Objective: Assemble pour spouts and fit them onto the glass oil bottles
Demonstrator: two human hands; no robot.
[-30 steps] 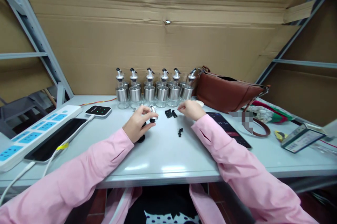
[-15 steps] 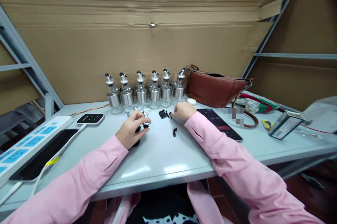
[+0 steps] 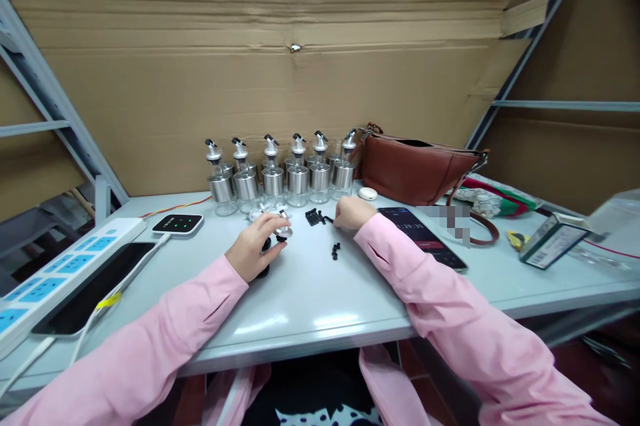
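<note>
My left hand is closed on a silver pourer stopper with a black lower end, gripped between thumb and fingers. Dark round pieces show partly beneath that hand. My right hand pinches a small black piece whose end sticks out to the left of the fingertips. Beside it lies a cluster of small black parts. Several tiny black caps rest nearer the front. Clear and silvery parts lie behind my left hand, partly hidden.
A row of glass bottles with steel sleeves and pourers stands along the cardboard wall. Right of them are a brown handbag, a phone and a small box. A power strip and another phone lie left.
The whole view has shifted slightly. My right hand stays by the black parts, and the black piece at its fingertips now points more to the left. The left hand keeps the pourer stopper.
</note>
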